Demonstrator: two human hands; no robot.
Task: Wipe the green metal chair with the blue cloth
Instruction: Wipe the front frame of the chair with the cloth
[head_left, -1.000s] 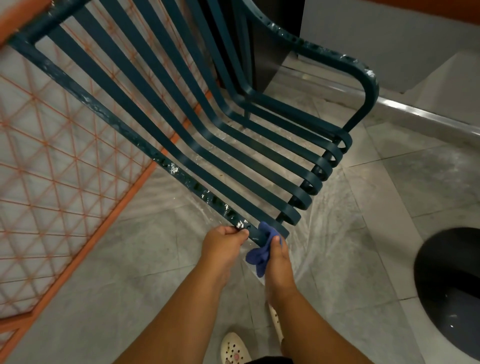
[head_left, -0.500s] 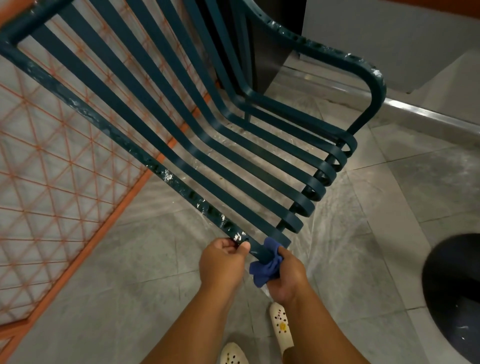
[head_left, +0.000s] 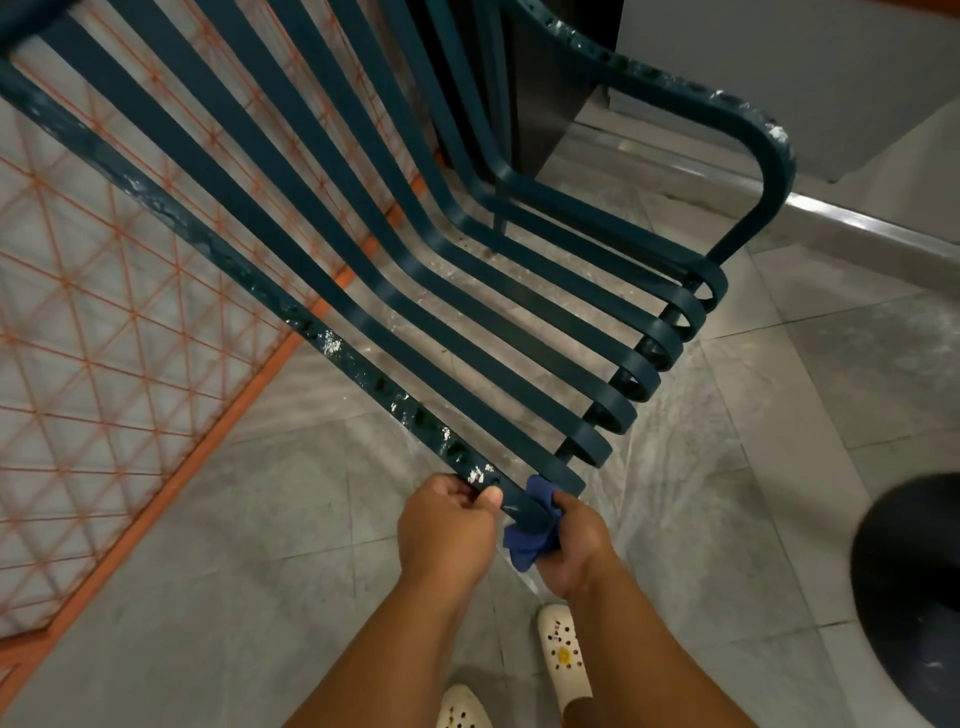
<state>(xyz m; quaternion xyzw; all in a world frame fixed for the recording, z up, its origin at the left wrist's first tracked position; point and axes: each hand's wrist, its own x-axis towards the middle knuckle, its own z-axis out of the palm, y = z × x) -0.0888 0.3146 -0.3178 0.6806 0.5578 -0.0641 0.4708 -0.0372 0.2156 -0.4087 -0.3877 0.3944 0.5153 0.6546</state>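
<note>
The green metal chair (head_left: 467, 291) fills the frame from 10 o'clock to 3 o'clock, tilted over the tiled floor (head_left: 831, 395); its flat curved slats and tubular rail, chipped to pale flecks, look rigid and fairly heavy, best steadied at the rail end. At 6 o'clock the left hand (head_left: 448, 525) closes its grip around that rail. Just beside it, at 5 o'clock, the right hand (head_left: 576, 540) pinches the blue cloth (head_left: 530, 540), soft, light and bunched, against the rail tip.

The blue cloth (head_left: 530, 538) is mostly buried in the right hand (head_left: 574, 545), which grips it. Chair (head_left: 415, 270) top runs off frame, and the rail end under that grip can't be seen.
</note>
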